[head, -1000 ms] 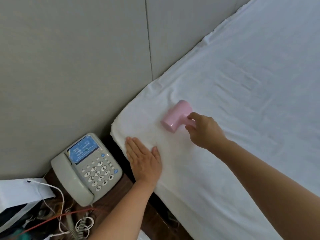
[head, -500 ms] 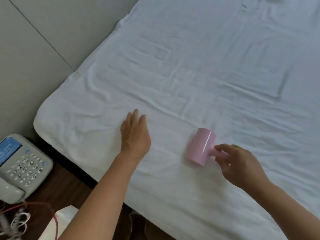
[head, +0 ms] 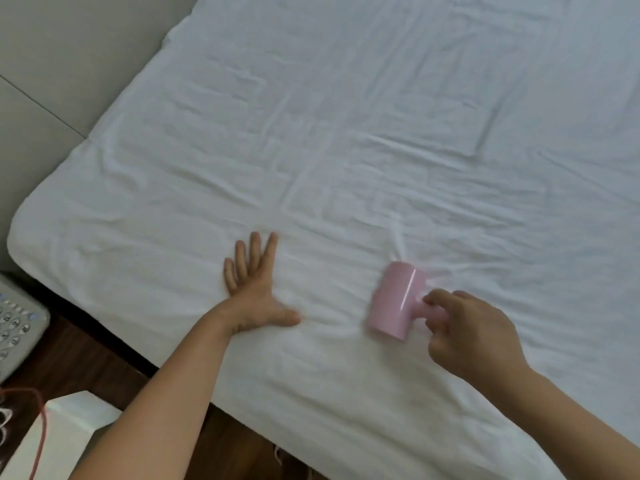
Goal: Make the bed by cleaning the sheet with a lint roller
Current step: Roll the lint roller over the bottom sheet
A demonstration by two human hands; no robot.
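Between the curled fingers (head: 437,299) of the right hand (head: 474,334), the short handle of the pink lint roller (head: 394,301) is pinched, its drum lying on the sheet (head: 346,133) at about five o'clock. At nine o'clock of it, the left hand (head: 254,292) is pressed flat, fingers spread. Light, rigid plastic is judged; the handle is the place to hold. Soft, creased cloth may drag. A telephone (head: 17,323) is seen at eight o'clock, a grey wall (head: 69,46) at eleven.

Lint roller (head: 394,301) on sheet (head: 346,133) — phone (head: 17,323) left.
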